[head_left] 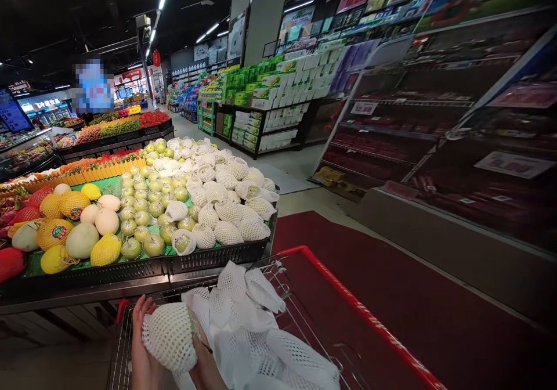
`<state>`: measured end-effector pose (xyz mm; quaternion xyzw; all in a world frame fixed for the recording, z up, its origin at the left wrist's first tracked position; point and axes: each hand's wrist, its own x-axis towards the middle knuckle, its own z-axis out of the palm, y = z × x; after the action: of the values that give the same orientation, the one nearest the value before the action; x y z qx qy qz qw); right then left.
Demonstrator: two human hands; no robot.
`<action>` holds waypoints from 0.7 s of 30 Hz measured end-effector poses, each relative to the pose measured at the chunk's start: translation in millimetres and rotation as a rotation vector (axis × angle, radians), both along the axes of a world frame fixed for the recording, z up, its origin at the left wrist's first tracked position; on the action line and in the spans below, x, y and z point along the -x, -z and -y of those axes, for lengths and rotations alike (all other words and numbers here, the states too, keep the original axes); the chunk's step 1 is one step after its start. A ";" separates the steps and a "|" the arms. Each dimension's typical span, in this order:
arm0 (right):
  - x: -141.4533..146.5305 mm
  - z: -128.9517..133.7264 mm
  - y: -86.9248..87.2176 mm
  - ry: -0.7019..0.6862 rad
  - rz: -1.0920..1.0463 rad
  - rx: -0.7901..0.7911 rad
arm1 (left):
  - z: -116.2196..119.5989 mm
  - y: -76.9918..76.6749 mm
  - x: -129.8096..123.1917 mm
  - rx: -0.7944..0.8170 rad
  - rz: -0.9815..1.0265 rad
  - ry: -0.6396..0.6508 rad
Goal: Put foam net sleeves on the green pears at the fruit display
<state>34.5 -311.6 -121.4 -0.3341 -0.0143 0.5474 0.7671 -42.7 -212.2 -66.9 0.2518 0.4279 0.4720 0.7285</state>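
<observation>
1. Fingers of your left hand (141,332) curve up the fruit's nine o'clock side, while your right hand (204,358) closes round its three o'clock side; the sleeved fruit (169,336) is held between them, at seven o'clock in your view.
2. Cup it from both sides with even, light pressure; the foam mesh could slide or bunch under a hard pinch, and the fruit may bruise.
3. Mind the wire cart (119,352) beneath, and the loose foam sleeves (235,320) at six o'clock, which could snag on your right fingers.
4. Your right fingertips are mostly hidden, so you cannot tell their exact grip. Mesh covers most of the fruit; its kind is unclear.
5. Both forearms and the cart's near end are cut off at six o'clock. The chilled shelves (391,140) at two o'clock are blurred, their labels hard to read.
</observation>
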 end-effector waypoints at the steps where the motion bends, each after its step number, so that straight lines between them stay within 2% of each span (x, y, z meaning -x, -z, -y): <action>1: -0.9 -1.7 -0.4 0.023 0.019 0.005 | 6.8 -2.1 0.3 0.026 0.054 0.038; 4: -8.4 -6.3 -13.4 0.127 0.132 -0.011 | 30.8 -8.9 -0.1 0.037 0.132 0.049; 7: -19.1 -6.6 -32.7 0.151 0.259 0.040 | 46.9 -8.0 -2.9 0.004 0.174 0.078; 10: -26.5 -4.7 -44.0 0.145 0.393 0.126 | 48.9 2.0 -5.3 0.048 0.226 0.181; 14: -27.8 -5.1 -45.0 0.161 0.497 0.150 | 40.5 12.3 -2.3 0.094 0.223 0.201; 17: -26.7 -7.3 -43.0 0.179 0.442 0.143 | 32.7 3.6 6.2 0.039 0.197 0.271; 21: -29.2 -10.4 -43.2 0.122 0.332 0.163 | 21.7 -22.1 18.1 -0.029 0.075 0.522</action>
<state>63.7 -301.1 -78.2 -0.4810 -0.0758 0.4368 0.7564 -60.8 -233.9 -44.8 0.3464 0.3144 0.2833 0.8372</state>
